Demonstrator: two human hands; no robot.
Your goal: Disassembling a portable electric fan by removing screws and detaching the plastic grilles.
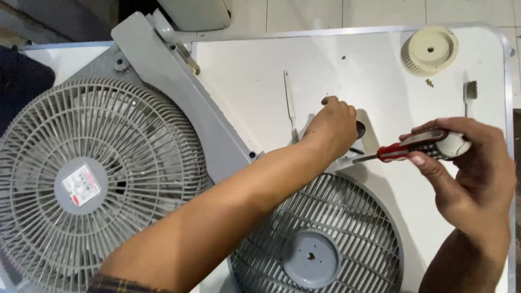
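Gripping a red-and-black screwdriver [420, 145], the right hand [467, 173] has its fingers wrapped around the handle, with the metal tip aimed left toward the left hand [332, 126]. That left hand reaches across the white counter [260, 92], fingers curled down on something small; whether it pinches a part or only presses on it, I cannot tell. A short dark screw [356, 151] lies just beside it, right at the screwdriver tip, and a round black piece [361, 129] peeks out at the hand's edge.

Doing this well looks like a matter of keeping the tip lined up and the small parts pinned so nothing rolls away.

Around them: the loose round grille [317, 239] sits just below the hands, and the forearm crosses its rim. The big grey fan housing [92, 179] fills the left side. Near the far edge rest a cream-coloured motor cap [430, 50], a small brush [470, 91] and a slim white tool [290, 103], with tiny screws scattered about.
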